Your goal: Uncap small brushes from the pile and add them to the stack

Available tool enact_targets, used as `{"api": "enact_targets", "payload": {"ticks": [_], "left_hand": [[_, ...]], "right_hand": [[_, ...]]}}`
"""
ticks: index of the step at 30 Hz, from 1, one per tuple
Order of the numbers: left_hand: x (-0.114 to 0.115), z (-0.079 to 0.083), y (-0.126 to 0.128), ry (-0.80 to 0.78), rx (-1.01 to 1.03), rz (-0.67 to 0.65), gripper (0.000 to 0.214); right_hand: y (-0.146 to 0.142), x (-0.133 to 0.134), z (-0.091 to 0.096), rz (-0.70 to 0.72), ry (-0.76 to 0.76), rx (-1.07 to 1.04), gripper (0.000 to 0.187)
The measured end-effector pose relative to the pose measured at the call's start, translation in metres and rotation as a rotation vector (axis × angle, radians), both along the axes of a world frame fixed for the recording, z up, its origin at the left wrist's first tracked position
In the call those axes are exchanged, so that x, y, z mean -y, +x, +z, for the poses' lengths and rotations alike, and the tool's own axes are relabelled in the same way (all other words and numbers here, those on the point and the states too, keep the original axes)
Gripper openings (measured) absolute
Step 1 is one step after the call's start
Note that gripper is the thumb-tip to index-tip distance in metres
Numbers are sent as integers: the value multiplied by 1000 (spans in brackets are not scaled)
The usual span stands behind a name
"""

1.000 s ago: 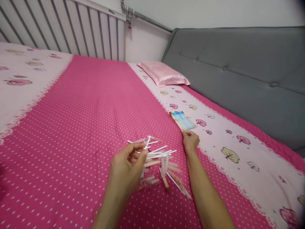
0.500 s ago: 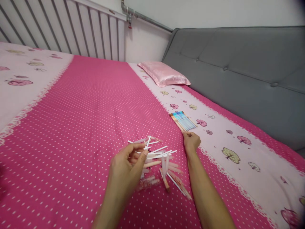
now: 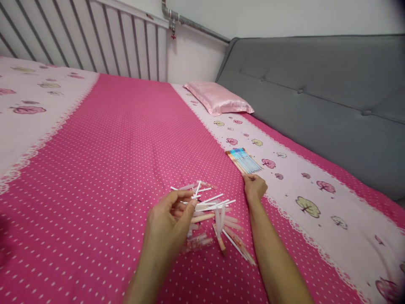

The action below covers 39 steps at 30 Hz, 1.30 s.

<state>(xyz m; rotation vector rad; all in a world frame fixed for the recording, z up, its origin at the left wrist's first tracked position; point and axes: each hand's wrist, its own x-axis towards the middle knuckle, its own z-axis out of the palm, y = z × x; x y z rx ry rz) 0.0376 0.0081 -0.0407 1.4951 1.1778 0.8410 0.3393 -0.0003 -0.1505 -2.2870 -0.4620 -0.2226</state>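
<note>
My left hand (image 3: 172, 217) is over the near pile, its fingers curled and thumb close to the index fingertip. Whether a stick is pinched between them I cannot make out. Around those fingertips lie thin white sticks (image 3: 210, 207), with pale pink pen-like pieces (image 3: 199, 241) below. A cream piece with a brown end (image 3: 221, 245) lies there too, with translucent pieces (image 3: 219, 217) beside it. Farther right, my right hand (image 3: 255, 186) is closed at the near end of a cream pen (image 3: 236, 162), the leftmost in a neat row of blue-topped pens (image 3: 246, 160).
Everything lies on a pink dotted bedspread (image 3: 133, 139) with pale tree-print bands. A pink satin pillow (image 3: 218, 99) rests by the grey padded headboard (image 3: 316, 80). At the back are a white radiator (image 3: 126, 42) and a pipe (image 3: 199, 26).
The view shifts very slightly. Both hands, the pile and the row of pens stay in nearly the same places.
</note>
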Motion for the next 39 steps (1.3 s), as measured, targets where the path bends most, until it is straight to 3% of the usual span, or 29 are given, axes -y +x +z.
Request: {"api": "enact_targets", "payload": {"ticks": [10, 20, 23, 28, 31, 34, 39], "left_hand": [[-1, -2, 0, 1, -1, 2, 32], [-8, 2, -10, -42, -15, 56, 39], [-13, 1, -16, 34, -143, 95, 40], [-23, -7, -25, 190, -587, 53, 41], [-24, -7, -25, 206, -818, -17, 45], [-23, -6, -23, 189, -943, -81, 46], [-24, -12, -21, 134, -968, -173, 46]], "right_hand": [[-2, 0, -1, 4, 36, 16, 25], [-3, 4, 13, 33, 107, -68, 32], [-4, 5, 19, 106, 91, -113, 31], [-16, 8, 39, 334, 33, -184, 27], [-31, 13, 56, 558, -88, -221, 22], [-47, 18, 70, 761, -398, -220, 29], [-69, 21, 83, 763, -765, -165, 29]]}}
